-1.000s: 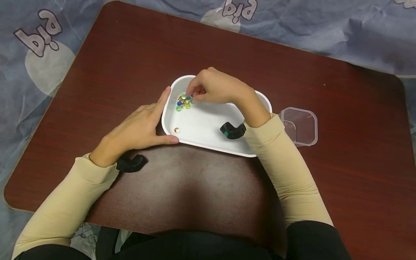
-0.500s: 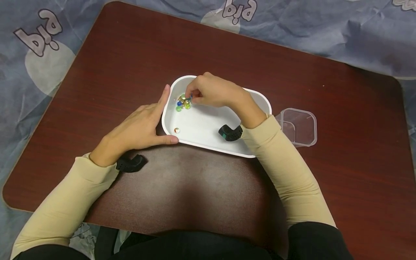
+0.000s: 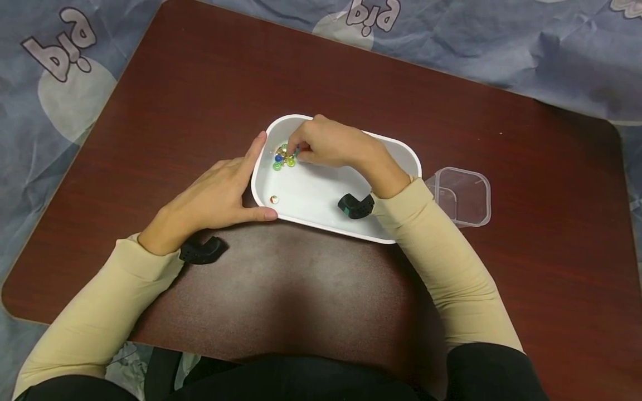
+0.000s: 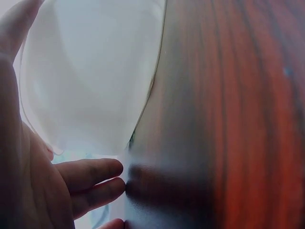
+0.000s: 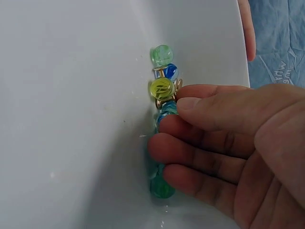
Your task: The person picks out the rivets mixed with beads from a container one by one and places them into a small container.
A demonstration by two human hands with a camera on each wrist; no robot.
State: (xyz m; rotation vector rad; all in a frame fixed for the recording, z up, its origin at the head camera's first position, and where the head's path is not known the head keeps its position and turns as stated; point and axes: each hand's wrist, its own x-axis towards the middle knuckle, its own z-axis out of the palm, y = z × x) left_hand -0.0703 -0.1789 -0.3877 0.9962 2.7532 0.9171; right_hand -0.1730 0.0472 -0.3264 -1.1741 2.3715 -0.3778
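Observation:
In the head view, my left hand point(image 3: 215, 192) spreads along the left end of a white tray point(image 3: 331, 209). Its thumb touches the near rim and its straight fingers lie by the left side. My right hand point(image 3: 333, 142) reaches into the tray with curled fingers, at a cluster of glass marbles point(image 3: 291, 162) in green, blue and yellow. Small gold ring-like pieces point(image 5: 159, 103) lie among them. The right wrist view shows the thumb and index fingertips close together beside these; whether they pinch anything is hidden. A green marble point(image 5: 162, 187) sits below the other fingers.
A lone white-and-orange marble point(image 3: 274, 199) lies near the tray's front left corner. To the tray's right stands a clear plastic container point(image 3: 463, 197), partly behind the right sleeve. Everything rests on a dark red-brown wooden table point(image 3: 541, 250).
My right hand has come slightly down and towards the marbles since a second ago, its fingers staying at the cluster. The left hand keeps its place on the tray.

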